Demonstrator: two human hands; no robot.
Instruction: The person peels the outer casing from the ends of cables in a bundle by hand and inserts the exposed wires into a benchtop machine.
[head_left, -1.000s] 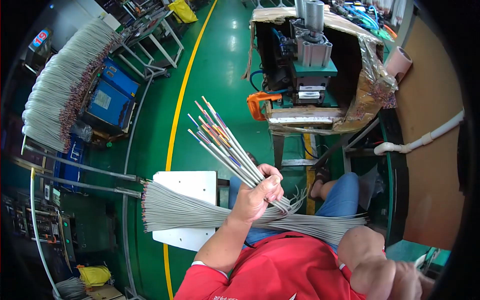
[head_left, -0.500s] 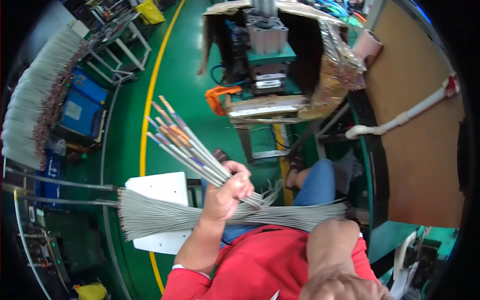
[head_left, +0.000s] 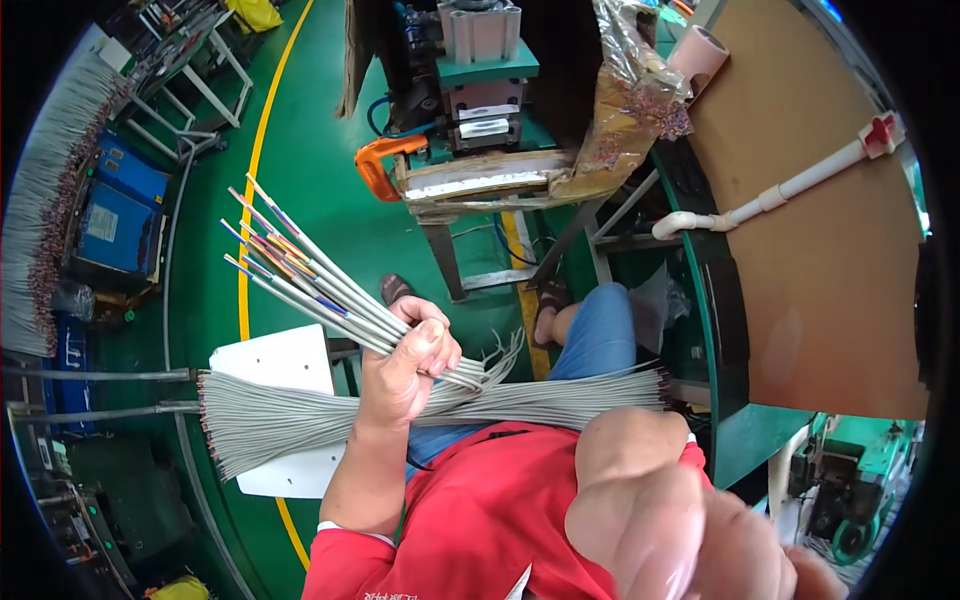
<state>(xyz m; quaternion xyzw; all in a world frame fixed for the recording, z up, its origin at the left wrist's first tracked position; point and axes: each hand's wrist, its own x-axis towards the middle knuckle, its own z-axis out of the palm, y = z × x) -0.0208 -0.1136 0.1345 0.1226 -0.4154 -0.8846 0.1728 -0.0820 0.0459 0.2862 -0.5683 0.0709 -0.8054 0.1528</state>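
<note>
White lettering is printed on the red shirt [head_left: 490, 525], but it is cut by the bottom edge of the frame and cannot be read. A white label [head_left: 101, 223] is stuck on the blue bin [head_left: 140, 183] at upper left, its print too small to be made out; white strips [head_left: 484, 128] are seen on the press [head_left: 488, 70] at top centre.

The left forearm is raised from lower left, and the left hand [head_left: 412, 355] is held near the centre, fingers curled and thumb laid across a fistful of grey cables [head_left: 350, 287]. These are slanted toward upper left, where their coloured inner wires are bared. The right arm is bent; the right hand [head_left: 705, 545] is blurred at lower right, and its grip cannot be told. Below the held cables, a larger bundle [head_left: 285, 418] is laid across the lap, its left end over a white board [head_left: 275, 360].
</note>
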